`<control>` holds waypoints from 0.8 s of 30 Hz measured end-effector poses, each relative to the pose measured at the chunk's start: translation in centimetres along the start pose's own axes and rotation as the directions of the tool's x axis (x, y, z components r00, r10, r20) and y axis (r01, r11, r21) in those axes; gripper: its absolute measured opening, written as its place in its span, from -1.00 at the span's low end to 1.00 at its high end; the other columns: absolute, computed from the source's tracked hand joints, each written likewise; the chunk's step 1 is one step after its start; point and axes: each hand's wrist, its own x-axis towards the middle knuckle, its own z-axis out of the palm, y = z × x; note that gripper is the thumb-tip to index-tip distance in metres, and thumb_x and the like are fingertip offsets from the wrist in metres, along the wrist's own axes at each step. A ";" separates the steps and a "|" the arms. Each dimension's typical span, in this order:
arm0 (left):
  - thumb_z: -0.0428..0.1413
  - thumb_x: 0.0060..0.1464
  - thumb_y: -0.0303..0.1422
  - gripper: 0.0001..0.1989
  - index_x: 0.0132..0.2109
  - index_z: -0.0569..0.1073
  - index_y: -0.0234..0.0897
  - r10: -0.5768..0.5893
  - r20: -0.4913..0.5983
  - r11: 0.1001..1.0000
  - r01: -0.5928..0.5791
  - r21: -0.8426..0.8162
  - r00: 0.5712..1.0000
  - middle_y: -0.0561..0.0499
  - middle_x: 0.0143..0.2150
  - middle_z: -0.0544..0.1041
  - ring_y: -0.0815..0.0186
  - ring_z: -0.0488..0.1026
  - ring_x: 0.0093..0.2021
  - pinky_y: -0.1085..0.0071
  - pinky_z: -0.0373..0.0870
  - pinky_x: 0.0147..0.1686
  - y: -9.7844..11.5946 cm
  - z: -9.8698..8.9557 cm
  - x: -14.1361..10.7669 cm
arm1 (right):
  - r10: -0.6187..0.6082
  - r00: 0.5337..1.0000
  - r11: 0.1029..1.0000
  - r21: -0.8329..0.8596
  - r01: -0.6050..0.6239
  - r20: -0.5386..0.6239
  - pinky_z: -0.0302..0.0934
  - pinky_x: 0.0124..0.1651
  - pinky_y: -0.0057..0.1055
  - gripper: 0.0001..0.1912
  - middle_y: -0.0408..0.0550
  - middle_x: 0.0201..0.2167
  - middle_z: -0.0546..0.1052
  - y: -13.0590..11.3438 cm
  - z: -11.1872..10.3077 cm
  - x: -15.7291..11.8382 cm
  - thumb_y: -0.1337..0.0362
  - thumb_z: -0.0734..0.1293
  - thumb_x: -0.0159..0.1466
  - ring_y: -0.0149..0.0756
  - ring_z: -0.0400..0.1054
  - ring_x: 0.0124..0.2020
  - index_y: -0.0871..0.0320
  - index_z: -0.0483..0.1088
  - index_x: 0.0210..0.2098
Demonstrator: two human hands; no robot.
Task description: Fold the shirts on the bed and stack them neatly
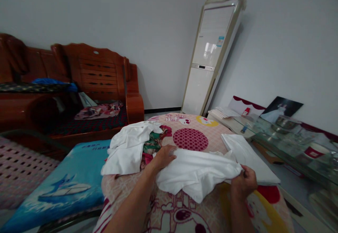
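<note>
A white cloth garment [195, 171] is stretched sideways over the round table. My right hand [244, 182] pinches its right end near the edge. At its upper left corner, my left hand [165, 157] has its fingers closed on the fabric. Left of my left hand lies another white garment [129, 145], rumpled, beside a green and red patterned cloth [153, 141]. A flat white folded stack [248, 159] rests on the table's right side, just beyond my right hand.
The table wears a pink patterned cover [182, 124]. A blue cushion [76, 176] sits at the left, with a wooden sofa [97, 71] behind. A glass shelf [285, 138] with dishes stands at right. A tall air conditioner [203, 57] fills the corner.
</note>
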 end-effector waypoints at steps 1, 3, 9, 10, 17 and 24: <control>0.16 0.03 -0.36 -0.55 0.11 0.41 -0.23 0.047 0.015 0.998 -0.046 -0.052 0.999 -0.13 0.11 0.46 0.19 0.38 0.13 0.22 0.22 0.18 0.2 -0.2 0.0 | 0.002 1.000 1.000 0.000 -0.002 0.006 0.19 -0.28 -0.32 -0.74 -0.06 -0.43 0.49 0.1 0.0 0.0 0.30 0.24 0.04 -0.20 0.31 -0.40 0.21 0.47 -0.31; 0.19 0.02 -0.24 -0.46 0.17 0.36 -0.18 0.151 0.084 0.981 -0.138 -0.139 0.985 -0.11 0.21 0.37 0.18 0.28 0.22 0.21 0.14 0.23 0.7 -0.7 -0.2 | 0.001 1.000 1.000 -0.004 -0.001 0.012 0.19 -0.28 -0.32 -0.75 -0.06 -0.43 0.49 0.1 0.0 -0.1 0.30 0.24 0.05 -0.21 0.31 -0.40 0.20 0.47 -0.30; 0.36 -0.30 -0.25 -0.05 0.28 0.21 -0.25 0.003 0.163 0.998 -0.012 0.054 0.987 -0.25 0.27 0.26 -0.02 0.18 0.27 0.08 0.05 0.25 1.1 0.3 -0.4 | 0.007 0.999 1.000 0.002 -0.007 0.034 0.20 -0.28 -0.34 -0.70 -0.03 -0.39 0.51 0.4 0.2 -0.2 0.27 0.23 0.05 -0.22 0.32 -0.39 0.22 0.49 -0.26; 0.35 -0.27 -0.29 -0.11 0.26 0.24 -0.25 -0.024 0.158 0.996 0.010 0.087 0.987 -0.24 0.23 0.32 -0.01 0.23 0.24 0.09 0.09 0.23 1.1 0.7 -0.3 | -0.001 0.999 1.000 -0.011 0.001 0.044 0.20 -0.27 -0.33 -0.67 -0.02 -0.37 0.52 0.5 0.2 -0.1 0.27 0.23 0.06 -0.21 0.33 -0.38 0.22 0.49 -0.23; 0.12 0.01 -0.34 -0.73 -0.11 0.49 -0.30 -0.016 0.135 0.989 0.036 -0.145 0.991 -0.10 -0.10 0.54 0.15 0.43 -0.03 0.27 0.32 0.02 2.3 0.6 -0.1 | -0.154 0.969 0.975 -0.132 0.181 0.191 0.19 -0.25 -0.32 -0.59 0.11 -0.27 0.55 1.7 0.1 0.6 0.19 0.13 0.12 -0.10 0.37 -0.26 0.23 0.48 -0.19; 0.23 -0.10 -0.10 -0.51 -0.07 0.47 -0.34 -0.192 0.021 0.351 0.088 -0.932 0.981 -0.03 -0.34 0.57 0.27 0.50 -0.38 0.39 0.45 -0.32 4.3 -3.4 -1.9 | -0.151 0.910 0.978 -0.075 0.194 0.386 0.13 -0.35 -0.35 -0.54 0.06 -0.41 0.51 -0.3 0.1 0.1 -0.01 0.13 0.17 -0.13 0.33 -0.36 0.22 0.44 -0.23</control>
